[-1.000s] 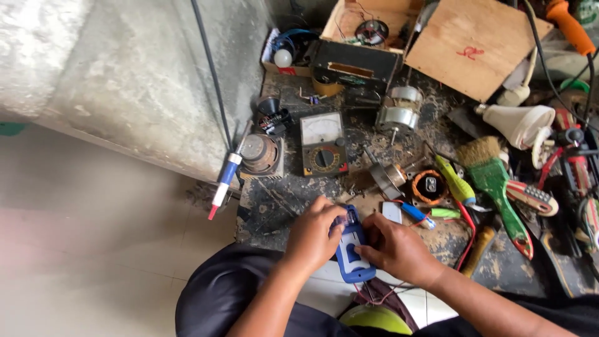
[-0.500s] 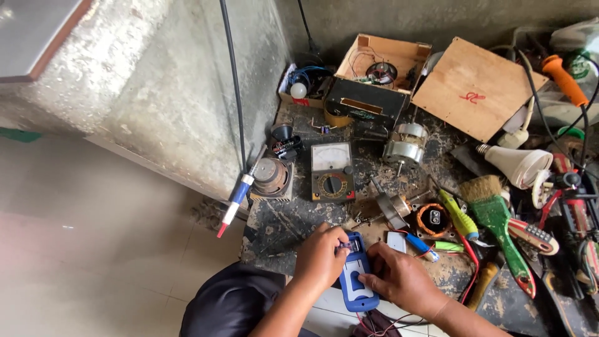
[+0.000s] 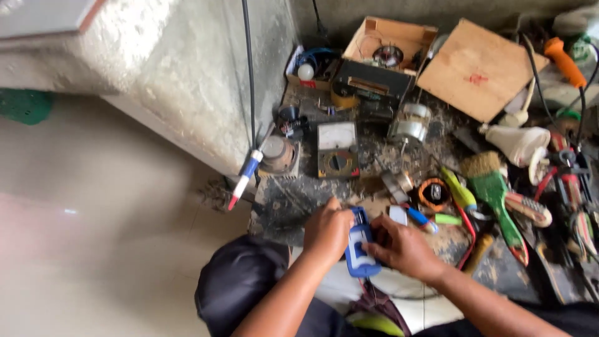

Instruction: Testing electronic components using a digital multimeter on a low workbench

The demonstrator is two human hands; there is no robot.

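Just below the analog meter (image 3: 337, 150), on the dirty work surface (image 3: 293, 200), a person is holding a small blue device (image 3: 360, 246) between both hands. The left hand (image 3: 327, 232) is curling its fingers around the device's left edge, gripping it, while the right hand (image 3: 402, 246) is pressing against its right side with the fingers bent over the top; whether those fingers are clamping it or only resting on it cannot be told. The blue device is lying lengthwise, its far end pointing toward the meter and its near end hanging over the person's lap.

Left of the meter, a round metal part (image 3: 277, 154) is sitting near a red, white and blue pen-like tool (image 3: 244, 179) that is leaning beside a black cable (image 3: 248, 68) running down the concrete wall (image 3: 187, 81). Right of the meter, a small motor (image 3: 409, 123) is standing, and farther right a green-handled brush (image 3: 493, 190) is lying among loose tools. Beyond the meter, an open cardboard box (image 3: 390, 39) is sitting beside a flat brown board (image 3: 477, 68). Well right of the meter, an orange handle (image 3: 563, 61) is showing at the edge.
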